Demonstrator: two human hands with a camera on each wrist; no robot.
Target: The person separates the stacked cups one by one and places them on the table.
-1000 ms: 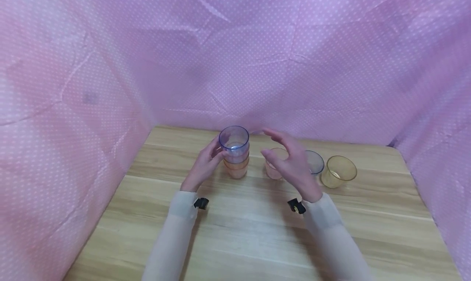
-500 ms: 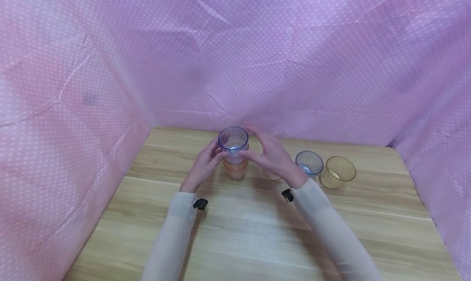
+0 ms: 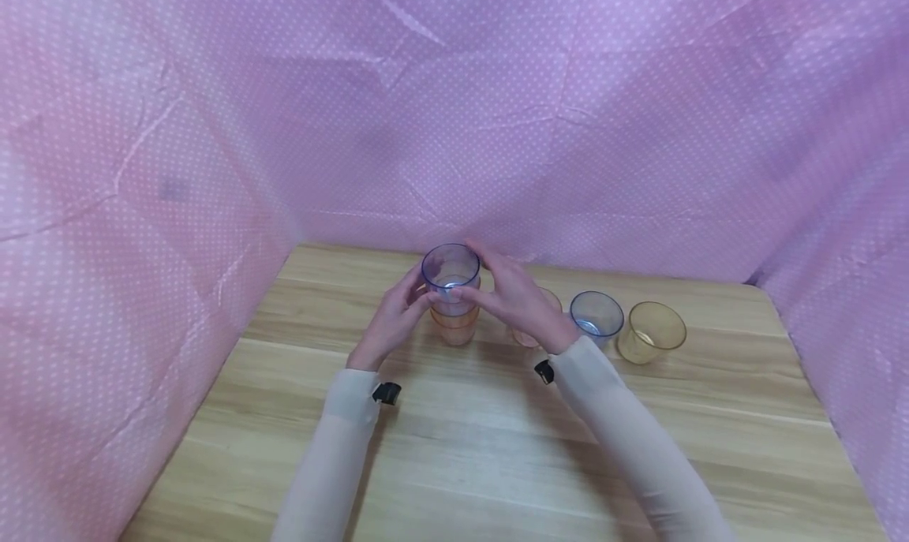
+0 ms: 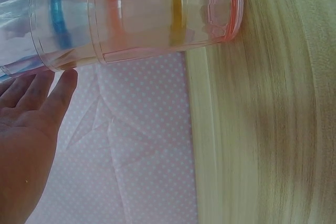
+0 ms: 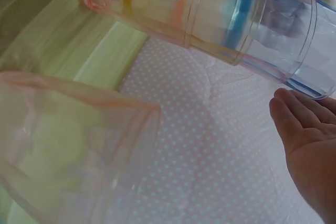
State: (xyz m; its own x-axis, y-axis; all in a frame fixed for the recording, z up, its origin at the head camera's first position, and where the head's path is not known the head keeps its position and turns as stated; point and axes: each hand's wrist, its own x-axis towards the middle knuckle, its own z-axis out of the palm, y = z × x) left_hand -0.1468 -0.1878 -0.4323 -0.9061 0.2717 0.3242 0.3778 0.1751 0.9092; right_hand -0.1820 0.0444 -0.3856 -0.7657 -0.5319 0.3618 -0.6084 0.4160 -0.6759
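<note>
A stack of nested clear plastic cups [image 3: 456, 327] stands upright near the table's back edge. Its bottom cup is pinkish, bands of yellow, orange and blue show through the walls above, and a blue-rimmed cup [image 3: 450, 267] is on top. My left hand [image 3: 390, 319] holds the upper stack from the left, thumb in front and fingers behind; its fingertips [image 4: 67, 80] lie at a cup wall. From the right, my right hand [image 3: 524, 299] spans the top cup between thumb and fingers, its fingertips [image 5: 283, 98] right at the rim.
Right of the stack a pink cup [image 3: 525, 338], partly hidden by my right hand, a blue cup [image 3: 597, 319] and a yellow cup [image 3: 651, 333] stand in a row on the wooden table [image 3: 454, 447]. Pink dotted cloth [image 3: 440, 132] hangs behind and at both sides.
My right hand has moved left from over the pink cup to the top of the stack and closed in on the blue-rimmed cup. The left hand has stayed in place.
</note>
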